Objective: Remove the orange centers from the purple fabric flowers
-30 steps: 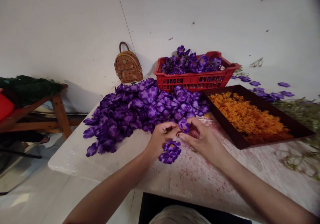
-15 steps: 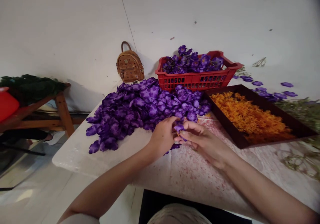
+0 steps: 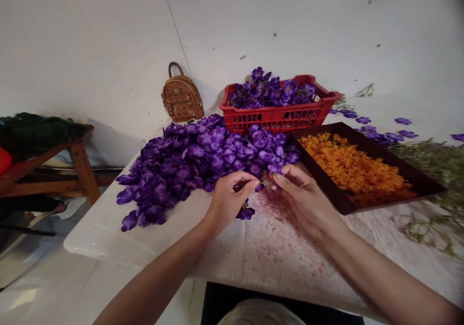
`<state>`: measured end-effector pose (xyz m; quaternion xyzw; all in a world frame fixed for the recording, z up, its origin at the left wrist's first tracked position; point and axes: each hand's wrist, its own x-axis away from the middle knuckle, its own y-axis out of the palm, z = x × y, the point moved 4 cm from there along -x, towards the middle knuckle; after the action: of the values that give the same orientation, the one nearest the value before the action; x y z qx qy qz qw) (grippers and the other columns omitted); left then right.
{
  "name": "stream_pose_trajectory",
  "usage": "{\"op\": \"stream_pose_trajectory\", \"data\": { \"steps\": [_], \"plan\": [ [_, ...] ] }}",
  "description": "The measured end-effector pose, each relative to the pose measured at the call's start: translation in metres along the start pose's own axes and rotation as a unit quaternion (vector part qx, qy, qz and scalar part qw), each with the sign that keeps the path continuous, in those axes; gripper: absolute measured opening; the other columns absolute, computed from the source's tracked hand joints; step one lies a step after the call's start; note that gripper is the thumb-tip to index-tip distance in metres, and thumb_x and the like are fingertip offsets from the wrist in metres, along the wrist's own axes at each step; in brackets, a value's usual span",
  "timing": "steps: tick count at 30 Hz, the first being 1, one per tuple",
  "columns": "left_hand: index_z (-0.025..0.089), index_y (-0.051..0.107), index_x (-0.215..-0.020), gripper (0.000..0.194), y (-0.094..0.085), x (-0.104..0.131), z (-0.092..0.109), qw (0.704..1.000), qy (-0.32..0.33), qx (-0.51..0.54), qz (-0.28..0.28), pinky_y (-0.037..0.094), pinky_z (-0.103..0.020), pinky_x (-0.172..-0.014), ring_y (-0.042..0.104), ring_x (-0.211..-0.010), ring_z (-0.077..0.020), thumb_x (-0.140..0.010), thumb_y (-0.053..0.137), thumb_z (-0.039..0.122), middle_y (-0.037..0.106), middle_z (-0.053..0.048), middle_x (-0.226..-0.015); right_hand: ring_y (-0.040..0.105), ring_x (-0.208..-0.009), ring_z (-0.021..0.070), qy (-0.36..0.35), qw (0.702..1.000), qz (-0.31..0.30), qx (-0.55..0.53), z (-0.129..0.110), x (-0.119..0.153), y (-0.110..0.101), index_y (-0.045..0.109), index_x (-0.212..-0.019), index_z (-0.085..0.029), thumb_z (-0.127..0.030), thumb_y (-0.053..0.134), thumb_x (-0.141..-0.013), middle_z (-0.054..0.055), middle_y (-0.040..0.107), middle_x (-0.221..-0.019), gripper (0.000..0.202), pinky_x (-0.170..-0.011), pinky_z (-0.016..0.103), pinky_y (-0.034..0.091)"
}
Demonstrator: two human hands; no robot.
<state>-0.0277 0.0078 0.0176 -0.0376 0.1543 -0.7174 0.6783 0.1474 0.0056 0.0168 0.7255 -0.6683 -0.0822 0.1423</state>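
My right hand (image 3: 304,194) pinches a small purple artificial flower (image 3: 274,169) between thumb and fingertips, with a bit of orange showing under it. Opposite it, my left hand (image 3: 230,197) is closed, thumb against forefinger, on what looks like a thin green flower stem whose end points toward the right hand. Below the left fingers hangs or lies another purple flower (image 3: 246,212); I cannot tell if it is on that stem. Behind both hands spreads a heap of loose purple petal pieces (image 3: 181,163). A dark tray (image 3: 357,207) beside the right hand holds orange flower centres (image 3: 358,165).
Against the wall stands a red plastic basket (image 3: 279,117) full of purple flowers. A brown backpack (image 3: 182,98) sits left of it. Green stems (image 3: 435,165) and loose purple flowers (image 3: 384,136) lie at the right. A wooden bench (image 3: 81,165) with dark greenery is at the left.
My hands have moved apart; before, they met around one purple flower. The purple flower under the left hand shows more fully, and the view has shifted slightly.
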Motion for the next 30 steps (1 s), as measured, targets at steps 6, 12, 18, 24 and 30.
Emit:
{"op": "stream_pose_trajectory", "data": {
  "steps": [6, 12, 18, 24, 30],
  "plan": [
    [0.017, 0.075, -0.085, 0.02, 0.0038, -0.0001, -0.0015, 0.999, -0.024, 0.036, 0.018, 0.045, -0.022, -0.058, 0.06, -0.064, -0.0119, -0.089, 0.069, 0.036, 0.071, -0.002, -0.074, 0.049, -0.069, 0.0164, -0.079, 0.99, -0.022, 0.117, 0.0037, 0.0, 0.0017, 0.06, -0.071, -0.023, -0.045, 0.072, -0.093, -0.001, 0.057, -0.071, 0.033, -0.069, 0.032, 0.039],
    [0.018, 0.079, -0.086, 0.017, 0.0091, 0.0035, 0.0011, 0.999, 0.003, 0.039, 0.017, 0.049, -0.026, -0.065, 0.064, -0.071, -0.0148, -0.088, 0.072, 0.034, 0.076, -0.004, -0.081, 0.052, -0.069, 0.0168, -0.143, 0.969, -0.017, 0.203, 0.0055, -0.0045, -0.0009, 0.06, -0.073, -0.023, -0.041, 0.066, -0.095, -0.001, 0.058, -0.071, 0.029, -0.069, 0.032, 0.039],
    [0.02, 0.08, -0.083, 0.012, 0.008, 0.0039, 0.0047, 0.999, 0.024, 0.02, 0.039, 0.05, -0.029, -0.069, 0.065, -0.073, -0.0166, -0.087, 0.072, 0.028, 0.077, -0.004, -0.081, 0.052, -0.067, 0.0178, -0.15, 0.957, 0.002, 0.246, 0.0035, -0.0045, -0.0019, 0.058, -0.074, -0.023, -0.041, 0.061, -0.093, 0.0, 0.058, -0.07, 0.027, -0.066, 0.032, 0.039],
    [0.021, 0.08, -0.082, 0.01, 0.0079, 0.005, 0.0059, 0.998, 0.038, -0.005, 0.049, 0.048, -0.029, -0.065, 0.062, -0.069, -0.0156, -0.088, 0.072, 0.025, 0.074, -0.002, -0.078, 0.05, -0.065, 0.0177, -0.149, 0.942, 0.01, 0.3, -0.0006, -0.0038, 0.0012, 0.054, -0.072, -0.024, -0.043, 0.058, -0.091, -0.001, 0.053, -0.067, 0.027, -0.064, 0.032, 0.037],
    [0.021, 0.078, -0.081, 0.012, 0.0079, 0.0061, 0.0075, 0.996, 0.061, -0.032, 0.055, 0.046, -0.028, -0.063, 0.059, -0.065, -0.0141, -0.089, 0.07, 0.022, 0.071, -0.001, -0.074, 0.045, -0.063, 0.0172, -0.144, 0.936, 0.015, 0.32, 0.0036, -0.0043, 0.0005, 0.05, -0.071, -0.025, -0.045, 0.056, -0.09, -0.002, 0.047, -0.064, 0.029, -0.062, 0.032, 0.034]
  ]
}}
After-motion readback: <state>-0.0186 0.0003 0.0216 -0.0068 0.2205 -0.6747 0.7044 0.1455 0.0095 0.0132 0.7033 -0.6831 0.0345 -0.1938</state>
